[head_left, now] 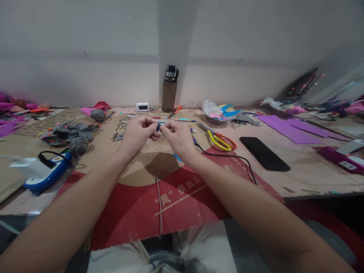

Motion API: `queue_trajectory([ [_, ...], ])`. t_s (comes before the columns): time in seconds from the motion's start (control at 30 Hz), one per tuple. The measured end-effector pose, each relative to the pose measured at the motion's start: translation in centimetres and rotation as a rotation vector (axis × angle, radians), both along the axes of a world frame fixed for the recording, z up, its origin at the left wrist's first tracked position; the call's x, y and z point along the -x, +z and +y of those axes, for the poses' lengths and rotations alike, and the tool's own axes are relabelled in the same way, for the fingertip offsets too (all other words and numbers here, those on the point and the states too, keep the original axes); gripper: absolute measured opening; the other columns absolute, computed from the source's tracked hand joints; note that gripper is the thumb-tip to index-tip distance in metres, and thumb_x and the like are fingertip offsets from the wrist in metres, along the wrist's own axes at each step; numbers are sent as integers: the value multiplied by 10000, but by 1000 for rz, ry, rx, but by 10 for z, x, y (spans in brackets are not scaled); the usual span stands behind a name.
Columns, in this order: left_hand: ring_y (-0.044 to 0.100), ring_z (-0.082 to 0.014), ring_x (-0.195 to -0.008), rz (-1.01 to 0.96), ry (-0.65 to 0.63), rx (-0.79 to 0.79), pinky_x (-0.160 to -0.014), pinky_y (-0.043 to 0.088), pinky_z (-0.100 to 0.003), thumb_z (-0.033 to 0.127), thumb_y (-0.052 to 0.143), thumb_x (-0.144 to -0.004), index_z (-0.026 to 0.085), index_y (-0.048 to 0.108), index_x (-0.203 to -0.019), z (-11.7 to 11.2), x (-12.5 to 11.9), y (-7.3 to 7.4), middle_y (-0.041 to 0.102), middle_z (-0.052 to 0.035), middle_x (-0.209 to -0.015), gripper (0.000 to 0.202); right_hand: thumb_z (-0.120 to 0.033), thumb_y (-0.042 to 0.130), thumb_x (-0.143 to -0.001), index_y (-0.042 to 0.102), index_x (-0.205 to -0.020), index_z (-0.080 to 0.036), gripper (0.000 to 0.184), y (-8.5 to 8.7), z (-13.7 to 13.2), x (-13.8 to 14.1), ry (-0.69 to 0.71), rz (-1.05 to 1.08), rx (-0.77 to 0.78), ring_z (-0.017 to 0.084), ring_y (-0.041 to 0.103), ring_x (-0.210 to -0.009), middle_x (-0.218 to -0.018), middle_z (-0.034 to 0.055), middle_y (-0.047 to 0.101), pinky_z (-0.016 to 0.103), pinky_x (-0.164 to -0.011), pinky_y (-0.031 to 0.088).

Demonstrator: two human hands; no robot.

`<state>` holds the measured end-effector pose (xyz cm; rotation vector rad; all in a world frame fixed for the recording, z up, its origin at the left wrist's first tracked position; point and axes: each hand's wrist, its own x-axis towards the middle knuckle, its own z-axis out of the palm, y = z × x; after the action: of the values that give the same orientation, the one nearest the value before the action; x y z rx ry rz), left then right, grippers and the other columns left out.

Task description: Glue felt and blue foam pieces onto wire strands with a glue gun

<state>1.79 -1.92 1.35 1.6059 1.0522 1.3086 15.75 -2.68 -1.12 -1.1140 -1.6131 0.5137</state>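
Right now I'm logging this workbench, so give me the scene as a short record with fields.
Left hand: fingertips at a small dark blue piece
Right hand: fingertips at the same piece, close to the left's
Below: red-and-brown cardboard, grey string lying across its red part
Right side: scissors with yellow and red handles, black phone
Behind: dark bottle, upright near the wall

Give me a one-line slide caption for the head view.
Left hand and right hand pinch a small dark-blue piece above printed cardboard, scissors and black phone to the right.
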Motion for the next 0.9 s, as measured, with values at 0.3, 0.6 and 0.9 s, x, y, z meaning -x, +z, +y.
queue_trajectory([
  [0.3, 544, -97, -453, -26, -8, 30, -467, 447, -209, 190, 611, -747, 170, 572, -735, -3, -3, -1, 599, 11, -534, 46, -315, 482, -848, 565, -632, -178, 268, 0, 2, 0, 3, -7, -11, 85, 414, -544, -568, -32, 495, 239, -524, 276],
  [0.6, 509, -82, -431, -109, -45, 127, -436, 398, -195, 184, 604, -732, 164, 559, -705, -7, -6, 2, 576, 10, -523, 56, -329, 518, -836, 549, -618, -184, 264, 5, -2, -1, -75, -50, -22, 84, 388, -524, -553, -35, 498, 243, -529, 279],
  [0.9, 518, -82, -430, -170, -93, 141, -424, 392, -183, 155, 610, -726, 148, 560, -716, -7, -6, 2, 577, 6, -510, 51, -368, 499, -872, 558, -650, -189, 291, 5, -4, -4, -142, -189, -101, 90, 385, -534, -589, -24, 516, 257, -531, 234],
])
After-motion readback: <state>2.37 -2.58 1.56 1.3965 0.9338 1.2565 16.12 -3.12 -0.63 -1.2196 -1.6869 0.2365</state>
